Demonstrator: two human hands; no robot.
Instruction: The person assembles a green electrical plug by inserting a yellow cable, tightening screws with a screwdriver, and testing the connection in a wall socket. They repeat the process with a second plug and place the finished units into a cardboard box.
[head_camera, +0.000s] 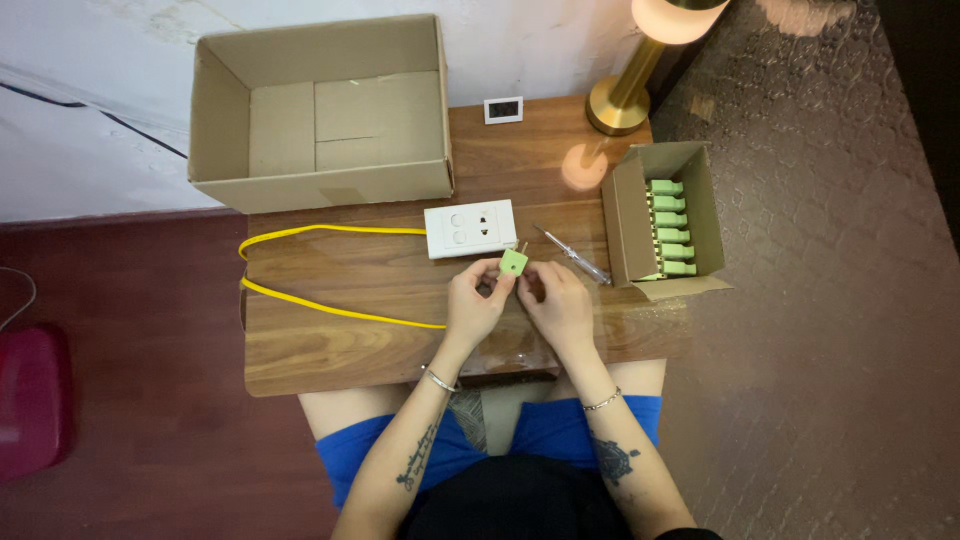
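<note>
My left hand (476, 298) holds a small light-green plug adapter (513, 262) at its fingertips, its metal pins pointing up toward a white socket block (470, 228). My right hand (555, 296) is right beside it with its fingers curled, touching or nearly touching the adapter. A yellow cable (330, 310) loops from the socket block across the left of the small wooden table (330, 350).
A small open carton (628, 215) with several more green adapters stands at the right. A pen-like test screwdriver (572, 255) lies between it and the socket. A large empty cardboard box (320, 120), a brass lamp base (620, 105) and a small white display (503, 109) sit at the back.
</note>
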